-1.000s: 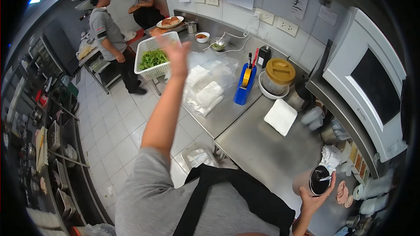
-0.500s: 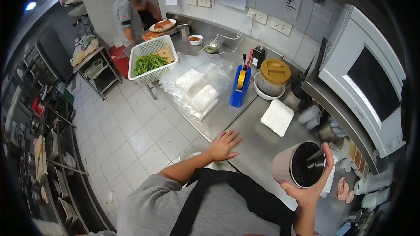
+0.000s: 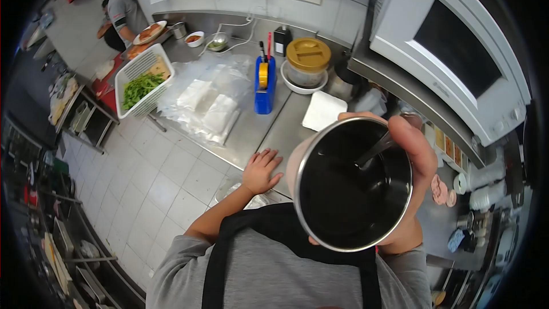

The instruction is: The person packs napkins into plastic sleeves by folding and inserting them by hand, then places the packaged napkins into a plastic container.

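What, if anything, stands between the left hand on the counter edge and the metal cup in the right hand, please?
Nothing visible stands between the left hand and the cup in the right hand; only bare counter shows in the gap. The folded white cloth lies beyond, off that line.

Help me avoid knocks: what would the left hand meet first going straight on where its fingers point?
Most likely the blue tape dispenser, beyond bare counter; the left hand might just pass its right side, since depth is unclear.
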`<state>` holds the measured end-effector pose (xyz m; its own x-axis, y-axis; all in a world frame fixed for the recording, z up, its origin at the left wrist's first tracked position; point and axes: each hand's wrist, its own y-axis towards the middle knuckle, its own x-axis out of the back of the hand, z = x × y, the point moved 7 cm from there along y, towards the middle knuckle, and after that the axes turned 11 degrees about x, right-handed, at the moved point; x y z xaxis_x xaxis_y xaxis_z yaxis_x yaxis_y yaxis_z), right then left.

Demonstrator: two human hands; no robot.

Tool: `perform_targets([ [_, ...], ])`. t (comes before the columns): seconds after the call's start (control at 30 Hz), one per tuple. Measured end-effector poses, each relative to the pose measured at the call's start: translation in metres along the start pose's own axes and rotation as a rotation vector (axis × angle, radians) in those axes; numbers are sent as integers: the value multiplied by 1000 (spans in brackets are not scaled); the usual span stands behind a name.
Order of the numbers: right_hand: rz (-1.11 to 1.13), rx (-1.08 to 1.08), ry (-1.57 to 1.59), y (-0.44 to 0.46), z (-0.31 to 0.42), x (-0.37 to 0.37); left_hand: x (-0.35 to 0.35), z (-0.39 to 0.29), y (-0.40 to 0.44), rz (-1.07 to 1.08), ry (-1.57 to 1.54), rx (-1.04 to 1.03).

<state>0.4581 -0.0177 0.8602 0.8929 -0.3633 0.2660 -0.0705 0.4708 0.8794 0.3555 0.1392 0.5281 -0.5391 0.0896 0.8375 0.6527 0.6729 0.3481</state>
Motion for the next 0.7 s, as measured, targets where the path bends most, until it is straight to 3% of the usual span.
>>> perform_targets([
  [0.23,-9,-40,19,22,15,7,0,-1,0,-4,8,-3],
  [0.7,-98,-356,273,22,39,16,-7,2,-2,-12,18,-1],
])
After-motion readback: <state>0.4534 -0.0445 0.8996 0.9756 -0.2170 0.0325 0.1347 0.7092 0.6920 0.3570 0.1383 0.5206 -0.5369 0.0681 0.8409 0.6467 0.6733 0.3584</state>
